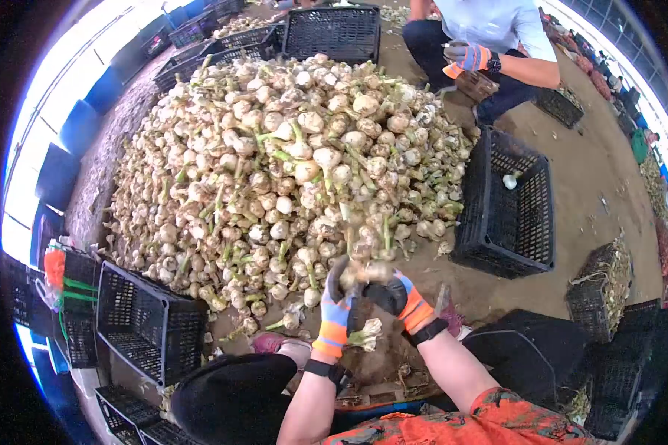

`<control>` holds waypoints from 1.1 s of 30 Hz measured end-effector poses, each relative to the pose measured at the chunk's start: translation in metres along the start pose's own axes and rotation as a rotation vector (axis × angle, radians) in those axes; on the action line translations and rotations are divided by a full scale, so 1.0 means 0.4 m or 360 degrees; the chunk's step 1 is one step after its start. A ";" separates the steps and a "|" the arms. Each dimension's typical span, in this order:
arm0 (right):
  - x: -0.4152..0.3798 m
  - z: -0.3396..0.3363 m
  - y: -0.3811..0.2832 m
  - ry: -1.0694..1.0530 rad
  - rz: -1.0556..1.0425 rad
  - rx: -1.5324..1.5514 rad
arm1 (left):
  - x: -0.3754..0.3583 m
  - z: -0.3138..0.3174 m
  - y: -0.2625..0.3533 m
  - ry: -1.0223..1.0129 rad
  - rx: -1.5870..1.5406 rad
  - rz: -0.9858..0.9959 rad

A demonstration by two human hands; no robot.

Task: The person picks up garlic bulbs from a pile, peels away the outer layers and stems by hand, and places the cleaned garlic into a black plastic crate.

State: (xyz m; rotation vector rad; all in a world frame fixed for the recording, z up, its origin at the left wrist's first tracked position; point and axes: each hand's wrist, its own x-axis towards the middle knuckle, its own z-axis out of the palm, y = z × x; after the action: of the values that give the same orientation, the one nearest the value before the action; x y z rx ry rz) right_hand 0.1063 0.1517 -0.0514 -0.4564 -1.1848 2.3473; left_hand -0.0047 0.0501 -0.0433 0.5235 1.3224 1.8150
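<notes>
Your left hand [337, 297] and right hand [398, 295] are clamped on blurred garlic [364, 273] between them, its long axis unclear.

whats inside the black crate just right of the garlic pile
One white bulb shows inside the crate. Anything lying low just behind the near wall is covered and cannot be seen.

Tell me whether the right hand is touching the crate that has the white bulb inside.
Apart: the head view shows brown floor between the right hand and the crate.
</notes>
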 end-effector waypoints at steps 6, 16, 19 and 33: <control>0.030 0.069 -0.018 0.0320 0.0063 0.0492 | -0.045 -0.001 0.126 0.0249 0.1026 0.0733; -0.028 0.212 -0.062 0.0368 -0.0170 -0.0031 | -0.120 -0.013 0.215 0.0261 0.0970 0.0810; -0.013 0.210 -0.056 0.0393 -0.0168 -0.0087 | -0.123 0.003 0.230 0.0219 0.1005 0.0959; -0.069 0.198 -0.114 0.0186 -0.0141 -0.0090 | -0.120 -0.005 0.229 0.0129 0.0807 0.1015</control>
State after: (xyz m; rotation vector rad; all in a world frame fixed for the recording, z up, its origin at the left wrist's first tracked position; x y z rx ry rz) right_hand 0.1025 0.1082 0.0336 -0.5414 -1.1945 2.1858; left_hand -0.0118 -0.0006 0.0467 1.2719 1.8269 1.9906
